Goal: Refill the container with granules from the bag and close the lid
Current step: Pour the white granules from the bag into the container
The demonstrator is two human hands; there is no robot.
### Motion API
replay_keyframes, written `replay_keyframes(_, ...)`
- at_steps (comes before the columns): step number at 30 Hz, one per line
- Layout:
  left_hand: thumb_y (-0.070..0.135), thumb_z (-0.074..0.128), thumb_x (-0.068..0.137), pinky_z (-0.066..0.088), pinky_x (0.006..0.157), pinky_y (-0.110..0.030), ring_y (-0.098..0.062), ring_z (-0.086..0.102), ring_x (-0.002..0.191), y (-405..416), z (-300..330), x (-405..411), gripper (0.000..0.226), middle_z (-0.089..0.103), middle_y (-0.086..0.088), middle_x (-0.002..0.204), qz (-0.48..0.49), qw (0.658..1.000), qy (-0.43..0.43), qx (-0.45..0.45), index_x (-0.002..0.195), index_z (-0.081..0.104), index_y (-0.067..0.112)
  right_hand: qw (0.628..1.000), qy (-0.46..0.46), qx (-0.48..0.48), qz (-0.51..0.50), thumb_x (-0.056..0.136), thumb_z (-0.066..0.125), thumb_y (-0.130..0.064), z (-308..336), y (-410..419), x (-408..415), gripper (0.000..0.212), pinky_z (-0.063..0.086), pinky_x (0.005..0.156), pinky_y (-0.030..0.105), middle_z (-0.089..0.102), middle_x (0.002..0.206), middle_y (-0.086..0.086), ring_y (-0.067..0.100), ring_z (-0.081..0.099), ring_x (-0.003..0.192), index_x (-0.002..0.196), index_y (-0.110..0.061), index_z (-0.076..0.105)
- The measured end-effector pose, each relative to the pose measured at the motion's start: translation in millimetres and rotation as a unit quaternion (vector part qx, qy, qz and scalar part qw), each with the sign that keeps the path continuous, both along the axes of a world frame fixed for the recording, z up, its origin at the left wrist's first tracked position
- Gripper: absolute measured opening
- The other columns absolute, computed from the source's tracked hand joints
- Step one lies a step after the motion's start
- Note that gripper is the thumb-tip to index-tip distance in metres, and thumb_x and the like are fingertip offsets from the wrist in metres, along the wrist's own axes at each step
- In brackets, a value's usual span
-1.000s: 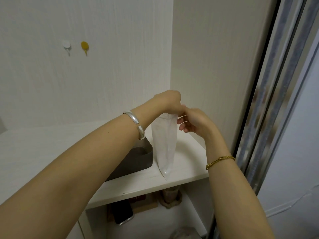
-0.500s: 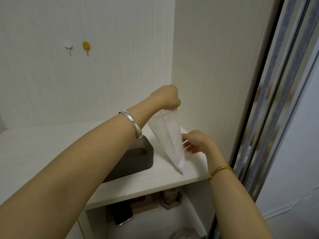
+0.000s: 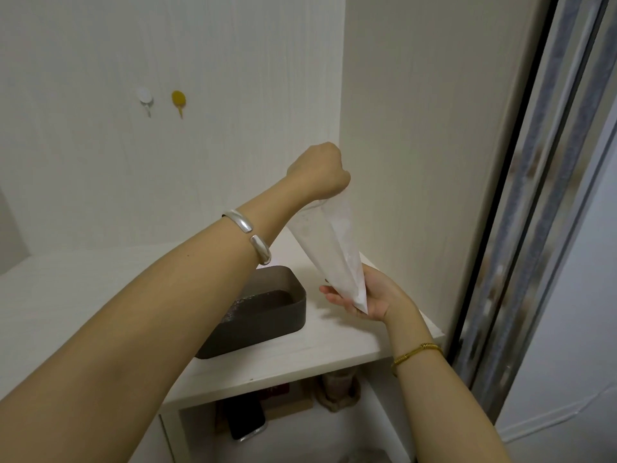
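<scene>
the left hand is closed in a fist, pinching the top of the white bag, which slants down to the right hand. that hand cups the bag's lower end with fingers curled. the dark, lidless container sits on the surface just left of the right hand, below the left wrist.

Translucent, filmy plastic bag; matt dark plastic container; pale wood-grain shelf; glossy metal bangle.
</scene>
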State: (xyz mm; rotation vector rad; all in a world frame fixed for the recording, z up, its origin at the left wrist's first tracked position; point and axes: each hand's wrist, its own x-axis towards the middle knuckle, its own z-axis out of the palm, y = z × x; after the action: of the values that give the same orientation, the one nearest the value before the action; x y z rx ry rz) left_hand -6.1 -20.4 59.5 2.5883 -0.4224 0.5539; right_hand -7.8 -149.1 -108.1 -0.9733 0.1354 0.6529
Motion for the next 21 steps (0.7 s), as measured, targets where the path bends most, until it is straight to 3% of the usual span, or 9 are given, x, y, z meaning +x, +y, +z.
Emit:
replay_keyframes(9,0.006,0.048,0.079,0.02,0.048,-0.026,-0.017,0.023,0.044,32.6,14.0,-24.2,0.011,0.035,-0.004,0.054,-0.007,0.999,-0.012,-0.045,0.072,0.052,0.013,0.998,-0.059,-0.028,0.018,0.089,0.052,-0.045,5.7,20.3,10.2,0.041,0.046,0.029,0.019,0.065,0.066,0.014,0.019,0.062,0.042,0.099,-0.005,0.059)
replay_keyframes(14,0.009,0.052,0.076,0.02,0.048,-0.027,-0.017,0.023,0.047,58.4,12.2,-35.0,0.01,0.033,-0.008,0.058,0.002,0.995,0.013,-0.094,0.068,0.057,0.011,0.993,-0.092,-0.073,-0.003,0.087,0.056,-0.048,12.2,24.2,11.1,0.043,0.043,0.028,0.016,0.072,0.072,0.012,0.016,0.06,0.04,0.103,-0.009,0.062)
replay_keyframes(17,0.013,0.056,0.074,0.028,0.054,-0.029,-0.021,0.035,0.057,78.3,5.5,-37.9,0.024,0.047,-0.013,0.066,0.008,0.99,0.04,-0.134,0.07,0.066,-0.009,0.991,-0.095,-0.088,-0.015,0.084,0.06,-0.051,12.8,22.3,8.0,0.047,0.046,0.031,0.018,0.074,0.082,0.011,0.02,0.067,0.052,0.114,-0.015,0.062)
replay_keyframes(21,0.017,0.057,0.077,0.031,0.052,-0.027,-0.022,0.039,0.061,95.4,-5.5,-40.3,0.028,0.056,-0.016,0.071,0.004,0.986,0.061,-0.156,0.073,0.069,-0.008,0.994,-0.088,-0.067,-0.023,0.084,0.059,-0.052,10.2,22.2,2.6,0.052,0.05,0.034,0.021,0.075,0.09,0.013,0.023,0.068,0.056,0.121,-0.015,0.058)
